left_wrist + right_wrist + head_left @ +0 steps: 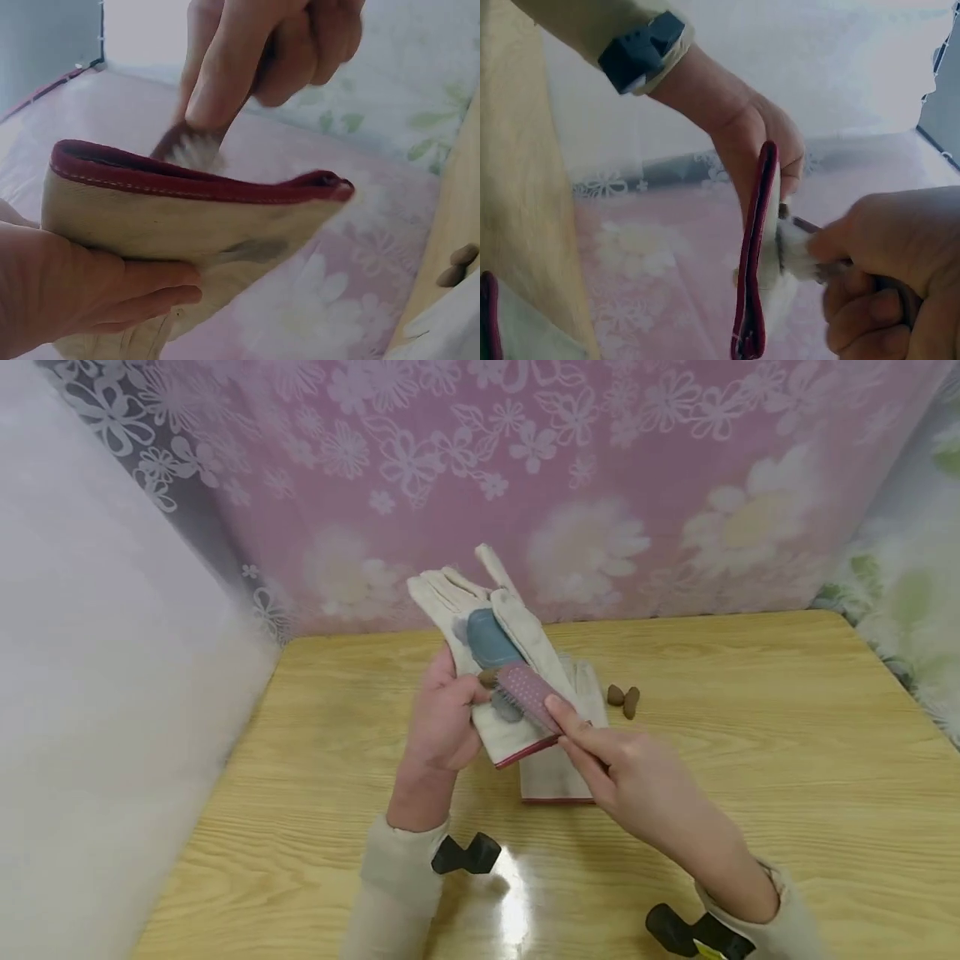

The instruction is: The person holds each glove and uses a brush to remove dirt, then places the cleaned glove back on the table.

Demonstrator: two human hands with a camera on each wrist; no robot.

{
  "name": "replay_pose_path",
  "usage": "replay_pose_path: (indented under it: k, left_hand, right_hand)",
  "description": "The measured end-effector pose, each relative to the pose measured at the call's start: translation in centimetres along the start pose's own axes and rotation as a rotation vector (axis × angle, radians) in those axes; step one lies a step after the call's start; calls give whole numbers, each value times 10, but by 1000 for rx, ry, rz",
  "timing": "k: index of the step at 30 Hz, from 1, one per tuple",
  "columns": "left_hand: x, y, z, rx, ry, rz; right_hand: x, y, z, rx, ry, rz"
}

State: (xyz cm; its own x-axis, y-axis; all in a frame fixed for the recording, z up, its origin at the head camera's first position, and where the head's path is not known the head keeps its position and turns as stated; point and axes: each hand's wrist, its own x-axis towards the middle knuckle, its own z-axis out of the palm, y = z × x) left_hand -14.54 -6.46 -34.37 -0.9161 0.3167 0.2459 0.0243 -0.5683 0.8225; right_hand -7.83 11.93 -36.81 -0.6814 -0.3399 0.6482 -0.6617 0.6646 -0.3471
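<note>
Wrist mount (670, 930) bears yellow label (707, 950); right grip (637, 777) holds brush (528, 692) to glove (528, 635).

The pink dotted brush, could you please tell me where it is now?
In the head view, the pink dotted brush is near the middle, in the right hand, bristles facing the white glove that the left hand holds.

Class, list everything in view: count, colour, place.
Held glove: 1, cream with blue patch, raised centrally.
Table: 1, yellowish, beneath held glove.
Second glove: 1, whitish, on table.
Brush: 1, pink with white dots, against held glove.
Lump: 1, brown, at brush tip.
Loose lumps: 2, brown, right of second glove.
Backdrop: 1, pink, flowered, behind table.
Side panels: 2, pale, at sides.
Wrist devices: 2, black, at wrists.
Sleeves: 2, cream, on forearms.
Left hand: 1, gripping held glove.
Right hand: 1, gripping brush.
</note>
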Motion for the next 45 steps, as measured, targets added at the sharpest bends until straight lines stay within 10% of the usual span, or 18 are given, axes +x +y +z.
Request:
replay_pose_path:
  k: [5,13,45]
  left_hand:
    - [-2,-17,11,78,-66,-175]
    - [3,-28,13,-22,17,-267]
    - [34,-102,23,91,-17,-473]
  right_hand:
    - [2,11,-4,-103,1,124]
    - [3,26,-32,168,-180,415]
    - [-13,108,-73,122,-475,660]
